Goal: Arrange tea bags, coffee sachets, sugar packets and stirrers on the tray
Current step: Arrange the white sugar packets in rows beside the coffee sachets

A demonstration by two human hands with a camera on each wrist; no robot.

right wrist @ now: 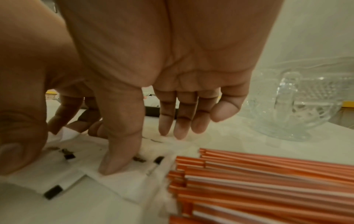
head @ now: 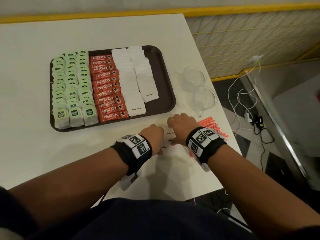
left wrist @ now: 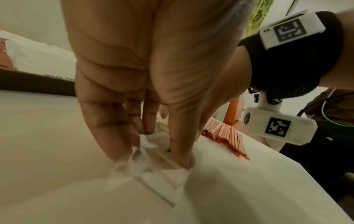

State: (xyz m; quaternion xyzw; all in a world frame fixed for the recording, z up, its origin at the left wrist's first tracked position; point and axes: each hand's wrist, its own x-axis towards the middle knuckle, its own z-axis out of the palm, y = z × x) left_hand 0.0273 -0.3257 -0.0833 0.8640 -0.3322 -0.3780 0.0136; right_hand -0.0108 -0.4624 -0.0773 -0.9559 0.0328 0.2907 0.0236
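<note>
A dark brown tray point(head: 161, 78) holds three columns of green tea bags point(head: 72, 84), a column of red coffee sachets point(head: 107, 87) and two columns of white sugar packets point(head: 135, 80). In front of it, loose sugar packets point(head: 176, 151) lie on the white table. My left hand point(left wrist: 151, 154) pinches some of these packets point(left wrist: 159, 178) between thumb and fingers. My right hand point(right wrist: 107, 151) is spread over the pile point(right wrist: 80, 163), fingertips pressing down on it. Orange stirrers point(head: 210, 124) lie right beside and partly under my right wrist.
Two glass cups point(head: 194, 77) point(head: 205, 97) stand to the right of the tray, just behind the stirrers point(right wrist: 268, 174). The tray's right strip is bare. The table's right edge runs close past the stirrers, with cables on the floor beyond.
</note>
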